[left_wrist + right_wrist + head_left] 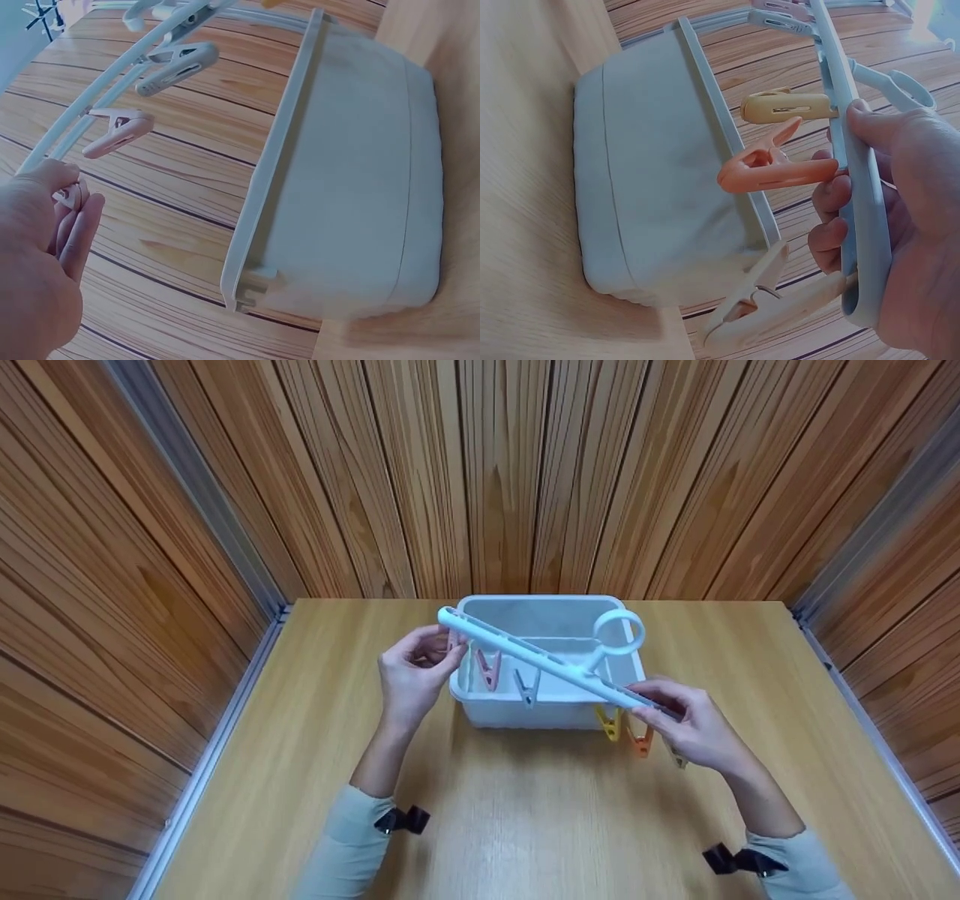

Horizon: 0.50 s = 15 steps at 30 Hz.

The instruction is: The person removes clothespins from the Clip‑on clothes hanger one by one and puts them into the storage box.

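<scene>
Clips already hang mid-frame, nothing visibly pegged yet, left hand pinching one, right hand gripping the hanger!

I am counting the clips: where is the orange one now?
In the head view, the orange clip hangs near the right end of the hanger, between the yellow clip and the beige clip, by the right hand.

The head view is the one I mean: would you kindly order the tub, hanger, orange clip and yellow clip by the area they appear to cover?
1. Tub
2. Hanger, long but thin
3. Orange clip and yellow clip: too alike to rank.
</scene>
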Motion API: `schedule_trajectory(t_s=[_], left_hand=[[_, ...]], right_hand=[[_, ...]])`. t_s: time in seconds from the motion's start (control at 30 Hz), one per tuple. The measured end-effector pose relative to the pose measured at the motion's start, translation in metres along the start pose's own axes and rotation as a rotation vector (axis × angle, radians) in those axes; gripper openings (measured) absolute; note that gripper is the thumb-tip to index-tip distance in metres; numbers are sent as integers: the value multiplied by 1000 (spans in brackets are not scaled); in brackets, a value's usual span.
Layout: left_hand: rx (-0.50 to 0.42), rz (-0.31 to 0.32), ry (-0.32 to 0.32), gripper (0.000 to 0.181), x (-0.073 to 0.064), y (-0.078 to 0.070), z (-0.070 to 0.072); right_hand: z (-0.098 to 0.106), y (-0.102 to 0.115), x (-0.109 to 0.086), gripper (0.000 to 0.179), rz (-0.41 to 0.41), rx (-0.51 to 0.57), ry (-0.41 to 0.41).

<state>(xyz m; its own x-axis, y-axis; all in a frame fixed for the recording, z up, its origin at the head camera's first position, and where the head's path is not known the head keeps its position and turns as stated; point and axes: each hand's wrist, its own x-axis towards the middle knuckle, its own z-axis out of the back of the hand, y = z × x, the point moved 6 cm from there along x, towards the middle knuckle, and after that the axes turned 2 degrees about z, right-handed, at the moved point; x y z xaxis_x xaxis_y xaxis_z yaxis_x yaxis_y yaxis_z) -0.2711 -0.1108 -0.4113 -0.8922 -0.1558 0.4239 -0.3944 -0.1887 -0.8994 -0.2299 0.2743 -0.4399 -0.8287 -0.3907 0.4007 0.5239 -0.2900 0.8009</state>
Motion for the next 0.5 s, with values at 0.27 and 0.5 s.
schedule_trajectory(t_s=[0.27,0.5], left_hand=[[161,-142,4,21,-2,-1,-1],[156,-78,45,22,5,3,-7]], right_hand=[[19,4,0,27,4,-14,-133],[25,6,0,27,-11,-59,-124]])
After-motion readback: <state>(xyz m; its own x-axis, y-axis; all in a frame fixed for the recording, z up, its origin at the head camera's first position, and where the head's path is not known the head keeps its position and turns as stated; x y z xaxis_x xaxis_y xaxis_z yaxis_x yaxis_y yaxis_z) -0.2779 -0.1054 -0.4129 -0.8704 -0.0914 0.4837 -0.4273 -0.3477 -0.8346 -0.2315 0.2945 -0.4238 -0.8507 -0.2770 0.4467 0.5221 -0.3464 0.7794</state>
